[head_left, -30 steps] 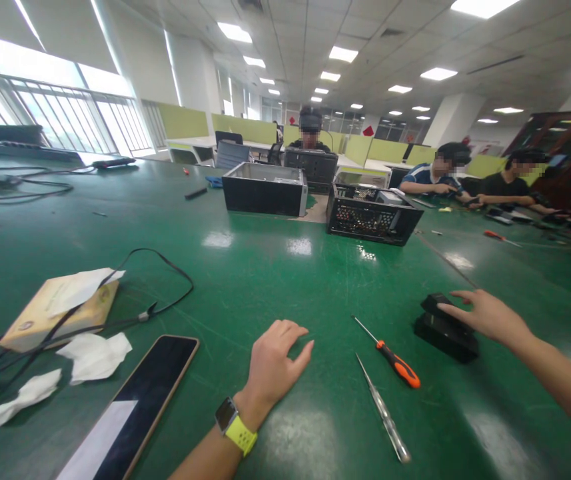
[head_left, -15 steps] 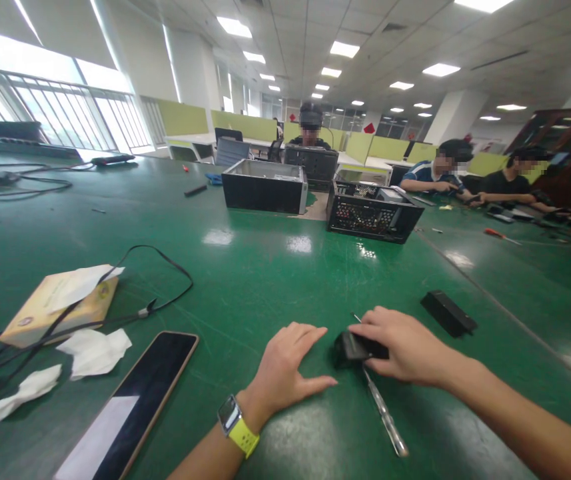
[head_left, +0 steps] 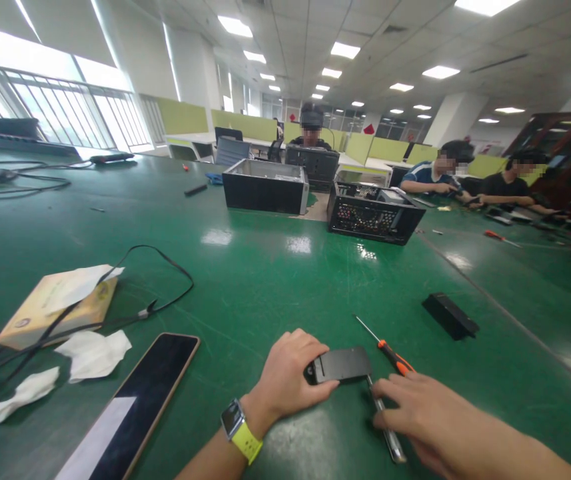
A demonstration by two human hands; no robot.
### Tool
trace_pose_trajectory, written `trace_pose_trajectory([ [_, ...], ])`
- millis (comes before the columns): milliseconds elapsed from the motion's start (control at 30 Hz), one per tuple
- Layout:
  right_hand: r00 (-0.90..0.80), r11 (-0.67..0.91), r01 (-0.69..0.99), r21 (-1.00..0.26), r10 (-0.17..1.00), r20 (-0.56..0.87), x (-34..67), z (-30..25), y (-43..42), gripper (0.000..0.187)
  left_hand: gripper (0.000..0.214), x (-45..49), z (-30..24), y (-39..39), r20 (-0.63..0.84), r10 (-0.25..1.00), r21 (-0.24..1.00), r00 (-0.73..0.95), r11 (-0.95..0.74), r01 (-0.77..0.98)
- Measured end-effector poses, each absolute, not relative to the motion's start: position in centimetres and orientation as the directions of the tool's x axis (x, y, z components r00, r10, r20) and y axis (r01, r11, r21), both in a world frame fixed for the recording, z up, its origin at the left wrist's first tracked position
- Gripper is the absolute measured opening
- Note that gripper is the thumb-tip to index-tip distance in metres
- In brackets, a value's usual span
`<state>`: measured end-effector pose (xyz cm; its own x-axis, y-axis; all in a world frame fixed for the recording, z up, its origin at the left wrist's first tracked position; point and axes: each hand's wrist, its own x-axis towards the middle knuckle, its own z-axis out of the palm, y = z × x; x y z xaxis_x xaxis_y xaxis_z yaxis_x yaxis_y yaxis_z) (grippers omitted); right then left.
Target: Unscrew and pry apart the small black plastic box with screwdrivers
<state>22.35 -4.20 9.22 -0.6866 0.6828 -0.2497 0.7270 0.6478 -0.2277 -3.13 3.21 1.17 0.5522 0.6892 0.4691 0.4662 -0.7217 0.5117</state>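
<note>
My left hand grips one end of a flat black rectangular device, thumb below and fingers above, close to the tabletop. At the device's far end lies a screwdriver with a clear handle, slanting down to the right. My right hand is over that screwdriver, thumb and index finger apart with the tool showing between them; whether they touch it I cannot tell. Just beyond, partly behind the right hand, lies an orange-and-black screwdriver. A black block-shaped part sits farther right.
A large phone lies at the left, beside crumpled tissues, a yellow box and black cables. Two open computer cases stand farther back on the green table. Several people sit across and at the right.
The black device has passed from my right hand to my left. My right hand has moved down and toward me, over the clear-handled screwdriver, uncovering the orange one.
</note>
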Motion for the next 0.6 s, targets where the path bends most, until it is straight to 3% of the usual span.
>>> trace_pose_trajectory([
  [200,-0.678,0.655,0.734,-0.182,0.688,-0.257,21.9,7.0,-4.0,0.021,0.034,-3.1,1.0,3.0,0.475,0.69,0.504,0.546,-0.722,0.474],
  [300,-0.657,0.623,0.754,-0.208,0.719,-0.226,22.4,6.9,-3.8,0.024,0.034,-3.1,1.0,2.9,0.473,0.698,0.496,0.538,-0.715,0.493],
  [367,-0.534,0.51,0.844,-0.167,0.83,-0.162,23.5,6.7,-3.5,0.023,0.033,-3.1,1.0,2.8,0.47,0.703,0.496,0.534,-0.711,0.499],
  [467,-0.214,0.208,0.974,-0.085,0.974,-0.07,25.7,5.6,-3.1,0.026,0.033,-3.0,1.1,2.8,0.472,0.71,0.508,0.523,-0.704,0.497],
  [533,-0.095,0.078,0.988,-0.135,0.988,-0.122,27.2,4.6,-2.8,0.029,0.032,-2.9,1.0,2.8,0.479,0.715,0.52,0.51,-0.699,0.491],
  [600,-0.087,0.035,0.966,-0.254,0.977,-0.195,28.4,4.2,-2.7,0.025,0.031,-2.8,1.0,2.7,0.484,0.72,0.537,0.497,-0.693,0.482],
])
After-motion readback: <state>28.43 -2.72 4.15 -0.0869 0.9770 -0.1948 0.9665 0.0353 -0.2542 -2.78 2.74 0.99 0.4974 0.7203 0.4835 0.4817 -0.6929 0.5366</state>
